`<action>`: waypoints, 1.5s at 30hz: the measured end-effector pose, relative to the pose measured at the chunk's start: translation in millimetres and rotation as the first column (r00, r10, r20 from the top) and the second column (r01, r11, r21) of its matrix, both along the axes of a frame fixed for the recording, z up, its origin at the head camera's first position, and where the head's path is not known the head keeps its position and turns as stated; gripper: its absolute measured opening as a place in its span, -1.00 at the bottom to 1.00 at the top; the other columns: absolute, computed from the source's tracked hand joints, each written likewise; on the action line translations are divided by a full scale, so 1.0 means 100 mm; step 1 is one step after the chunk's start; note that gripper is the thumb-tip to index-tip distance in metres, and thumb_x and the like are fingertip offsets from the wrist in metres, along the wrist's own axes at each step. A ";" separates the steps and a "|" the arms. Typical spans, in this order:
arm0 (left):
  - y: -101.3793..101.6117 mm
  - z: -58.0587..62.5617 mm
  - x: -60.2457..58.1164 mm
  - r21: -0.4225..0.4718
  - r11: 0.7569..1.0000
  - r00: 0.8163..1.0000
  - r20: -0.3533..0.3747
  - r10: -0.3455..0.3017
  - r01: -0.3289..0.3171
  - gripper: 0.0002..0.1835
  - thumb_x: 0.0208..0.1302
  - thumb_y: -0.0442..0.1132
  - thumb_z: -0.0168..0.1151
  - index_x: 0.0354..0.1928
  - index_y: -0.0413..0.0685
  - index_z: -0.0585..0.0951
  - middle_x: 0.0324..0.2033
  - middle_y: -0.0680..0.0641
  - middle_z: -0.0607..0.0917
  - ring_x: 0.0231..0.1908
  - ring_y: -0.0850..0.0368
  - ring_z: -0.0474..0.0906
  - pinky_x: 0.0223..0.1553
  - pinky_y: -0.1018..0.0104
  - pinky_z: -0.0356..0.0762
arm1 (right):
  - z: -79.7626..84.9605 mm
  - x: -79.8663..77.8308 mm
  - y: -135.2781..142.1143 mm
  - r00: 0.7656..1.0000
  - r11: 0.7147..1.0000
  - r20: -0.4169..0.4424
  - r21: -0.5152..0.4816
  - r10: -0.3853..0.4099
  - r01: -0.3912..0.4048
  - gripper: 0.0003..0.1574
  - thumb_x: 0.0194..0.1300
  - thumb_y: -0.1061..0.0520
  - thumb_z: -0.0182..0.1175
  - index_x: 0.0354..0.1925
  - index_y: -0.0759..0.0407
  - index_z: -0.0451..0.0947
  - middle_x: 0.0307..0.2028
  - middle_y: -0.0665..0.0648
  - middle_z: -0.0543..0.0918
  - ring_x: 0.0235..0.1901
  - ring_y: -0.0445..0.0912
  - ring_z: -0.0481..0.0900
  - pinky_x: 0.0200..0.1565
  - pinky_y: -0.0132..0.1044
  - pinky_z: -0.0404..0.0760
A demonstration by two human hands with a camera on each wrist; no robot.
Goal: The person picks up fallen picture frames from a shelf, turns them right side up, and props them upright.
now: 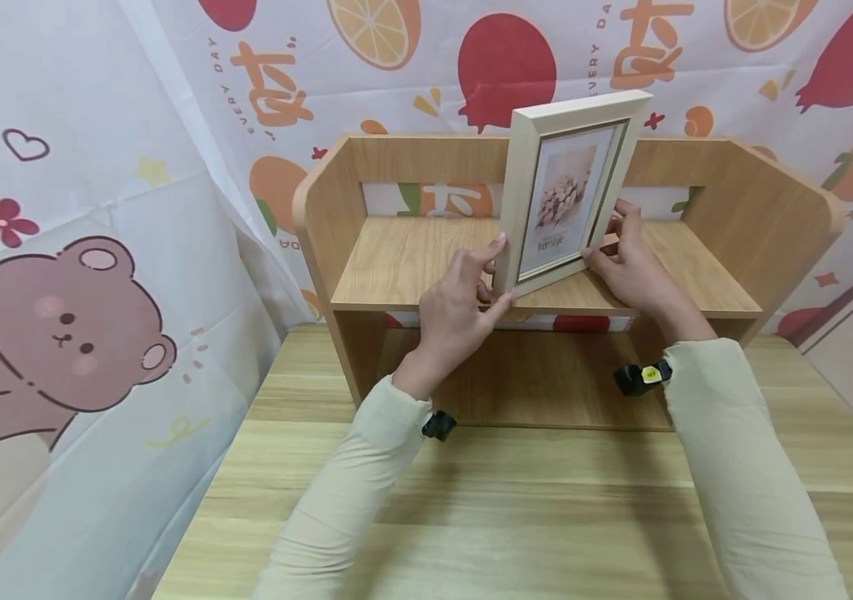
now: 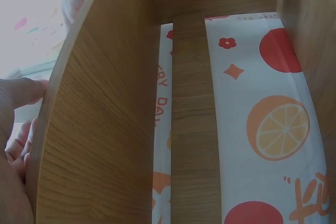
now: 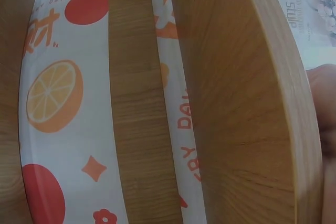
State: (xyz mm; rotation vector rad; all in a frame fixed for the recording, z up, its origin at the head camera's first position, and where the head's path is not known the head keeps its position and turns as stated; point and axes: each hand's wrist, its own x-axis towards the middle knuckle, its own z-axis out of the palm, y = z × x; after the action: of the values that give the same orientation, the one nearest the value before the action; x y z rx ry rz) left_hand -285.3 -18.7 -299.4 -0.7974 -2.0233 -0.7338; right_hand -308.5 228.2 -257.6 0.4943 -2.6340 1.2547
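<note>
The picture frame (image 1: 569, 183) is upright over the upper shelf (image 1: 418, 250), turned at an angle, its lower left corner by the front edge; whether it touches the board you can't tell. Only the head view gives you the whole frame; the right wrist view catches part of its print (image 3: 310, 14), while both wrist views look beneath the shelf towards patterned cloth (image 3: 55, 95). Your left hand (image 1: 456, 287) grips the lower left side, thumb near the corner. Your right hand (image 1: 632, 262) pinches the lower right edge. You have more room towards the left side panel (image 1: 328, 225) than the right side panel (image 1: 771, 225); the frame's top rises above the back rail (image 1: 426, 158).
</note>
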 end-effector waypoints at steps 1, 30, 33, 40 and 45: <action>0.00 0.00 0.00 -0.001 1.000 1.000 0.001 0.001 -0.001 -0.30 0.13 -0.14 0.42 0.27 0.09 0.30 -0.24 -0.10 0.56 -0.53 0.19 0.56 -0.66 0.39 0.23 | 0.00 0.00 0.00 1.000 1.000 0.002 0.002 -0.002 0.002 -0.14 0.46 0.20 -0.05 0.42 -0.06 -0.37 0.24 0.37 0.18 0.10 0.18 0.31 0.13 -0.04 0.28; 0.01 0.00 -0.01 -0.003 1.000 1.000 -0.017 0.012 -0.012 -0.29 0.11 -0.10 0.43 0.30 0.14 0.34 -0.37 -0.01 0.63 -0.49 0.20 0.65 -0.63 0.33 0.35 | 0.02 -0.07 -0.02 1.000 1.000 0.021 -0.017 -0.006 0.007 -0.18 0.49 0.17 -0.10 0.44 -0.08 -0.36 0.24 0.36 0.14 0.09 0.17 0.32 0.15 -0.03 0.28; 0.01 0.01 -0.02 0.003 1.000 1.000 -0.012 0.004 -0.004 -0.31 0.12 -0.09 0.42 0.29 0.14 0.34 -0.38 0.00 0.63 -0.49 0.20 0.65 -0.61 0.33 0.37 | 0.03 -0.07 -0.03 1.000 1.000 0.012 -0.011 -0.012 0.012 -0.19 0.49 0.17 -0.10 0.44 -0.07 -0.35 0.23 0.36 0.15 0.07 0.17 0.35 0.12 -0.07 0.30; -0.01 0.02 -0.02 -0.004 1.000 1.000 -0.001 -0.005 0.005 -0.32 0.15 -0.07 0.39 0.30 0.15 0.33 -0.43 0.01 0.61 -0.51 0.20 0.64 -0.63 0.35 0.36 | 0.02 -0.08 -0.02 1.000 1.000 -0.002 -0.006 -0.007 0.007 -0.22 0.49 0.18 -0.12 0.44 0.00 -0.33 0.20 0.37 0.21 0.07 0.18 0.41 0.09 -0.15 0.32; -0.02 0.01 -0.02 -0.015 1.000 1.000 -0.010 -0.004 0.004 -0.30 0.15 -0.06 0.40 0.31 0.16 0.32 -0.44 0.02 0.61 -0.52 0.21 0.64 -0.65 0.36 0.32 | 0.00 -0.08 -0.01 1.000 1.000 0.014 -0.008 -0.010 0.010 -0.21 0.49 0.16 -0.10 0.44 -0.03 -0.33 0.20 0.38 0.24 0.10 0.20 0.41 0.14 -0.04 0.31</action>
State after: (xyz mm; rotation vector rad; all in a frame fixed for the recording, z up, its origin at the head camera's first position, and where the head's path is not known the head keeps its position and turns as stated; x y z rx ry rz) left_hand -287.7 -20.9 -298.4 -0.8120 -2.0212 -0.7161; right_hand -316.7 226.8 -257.6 0.4719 -2.6389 1.2694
